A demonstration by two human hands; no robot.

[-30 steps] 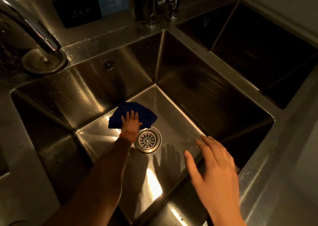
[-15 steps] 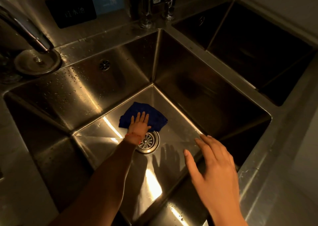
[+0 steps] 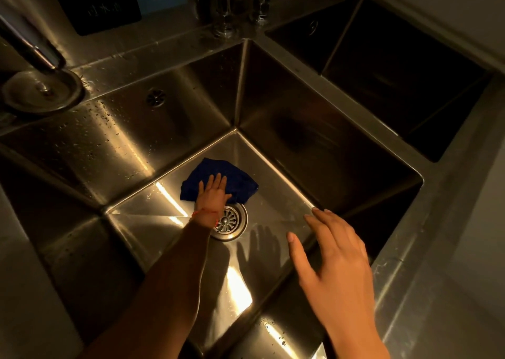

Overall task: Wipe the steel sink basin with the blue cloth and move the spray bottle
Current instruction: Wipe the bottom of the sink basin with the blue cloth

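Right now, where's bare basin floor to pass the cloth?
Bare: floor left of the drain up to the left wall, and floor right of the cloth to the right wall. Crowded: centre, where the left hand presses the cloth beside the drain. Right hand hangs over the near right.

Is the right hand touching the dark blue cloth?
No, the right hand hovers apart; only the left hand presses the dark blue cloth.

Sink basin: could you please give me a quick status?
Left hand flat on cloth, beside drain. Right hand open above basin. Spray bottle not in view.
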